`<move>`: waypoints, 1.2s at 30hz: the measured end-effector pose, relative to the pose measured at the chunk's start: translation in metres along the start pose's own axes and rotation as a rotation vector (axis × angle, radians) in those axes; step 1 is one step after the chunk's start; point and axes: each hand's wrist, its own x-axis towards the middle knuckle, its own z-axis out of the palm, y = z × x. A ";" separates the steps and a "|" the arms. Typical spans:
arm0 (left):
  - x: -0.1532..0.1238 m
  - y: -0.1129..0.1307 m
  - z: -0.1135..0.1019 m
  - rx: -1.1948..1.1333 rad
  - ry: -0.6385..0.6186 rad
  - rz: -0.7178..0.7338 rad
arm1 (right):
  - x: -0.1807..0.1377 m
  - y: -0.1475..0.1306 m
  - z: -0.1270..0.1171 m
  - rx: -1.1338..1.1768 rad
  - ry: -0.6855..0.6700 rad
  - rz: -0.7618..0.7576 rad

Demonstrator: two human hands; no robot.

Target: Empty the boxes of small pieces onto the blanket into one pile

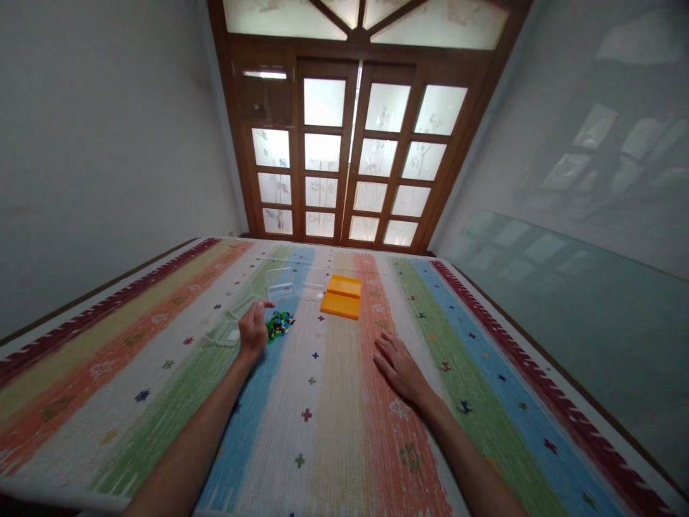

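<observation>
Small green, blue and dark pieces lie in a loose pile point(280, 325) on the striped cloth; they are too small to name. My left hand point(252, 332) is right beside the pile on its left. Its index finger stretches out over the pile's far edge, while the other fingers look curled, with nothing visible in them. My right hand point(395, 365) rests palm down on the orange stripe, fingers spread and holding nothing. Beyond and between the hands is an orange plastic case point(342, 296), lying unfolded in two halves. Its inside shows no pieces that I can make out.
Clear plastic boxes point(283, 291) stand behind the pile, and another clear container point(222, 332) is left of my left hand. A striped, patterned cloth point(306, 438) covers the table. A glass sheet point(543, 309) leans at the right wall. Wooden doors point(344, 151) close the far end.
</observation>
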 end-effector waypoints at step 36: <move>-0.068 0.092 0.017 0.690 -0.641 -0.030 | 0.005 -0.006 0.000 -0.047 0.002 -0.051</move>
